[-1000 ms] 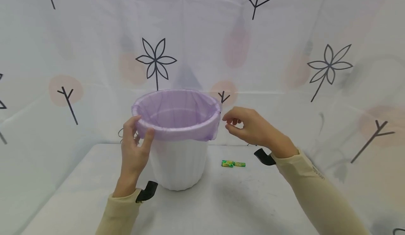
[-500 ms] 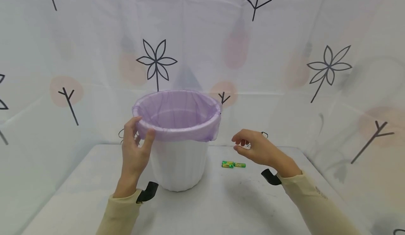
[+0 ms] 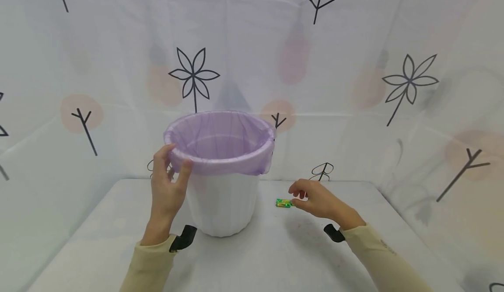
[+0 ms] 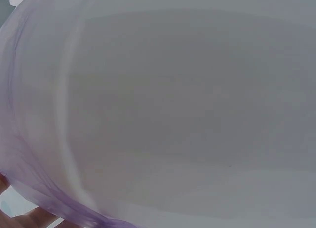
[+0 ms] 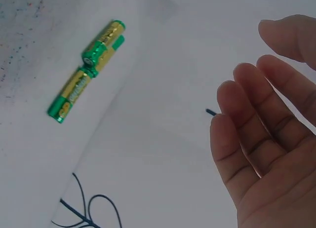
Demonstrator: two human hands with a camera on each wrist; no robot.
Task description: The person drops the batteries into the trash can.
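A white trash bin (image 3: pixel 222 204) stands upright, lined with a translucent purple trash bag (image 3: pixel 224 167) folded over its rim. My left hand (image 3: pixel 167 191) holds the bin at the near left of its rim, thumb in front and fingers round the side. Its fingertips (image 4: pixel 37 217) show under the bag's edge in the left wrist view. To the right of the bin lie three green and gold batteries (image 3: pixel 283 203). Over their right end hovers my right hand (image 3: pixel 319 199), which partly hides one in the head view. The right wrist view shows loosely bent fingers, apart from the batteries (image 5: pixel 69 95).
A white-covered table (image 3: pixel 256 261) carries the bin and the batteries. Behind it hangs a pale cloth backdrop (image 3: pixel 252 64) with drawn flowers and twigs. Black straps (image 3: pixel 334 233) sit at both wrists.
My right hand has come down from beside the bin's right rim to the batteries, moving slightly right on the way. The left hand and the bin have stayed put.
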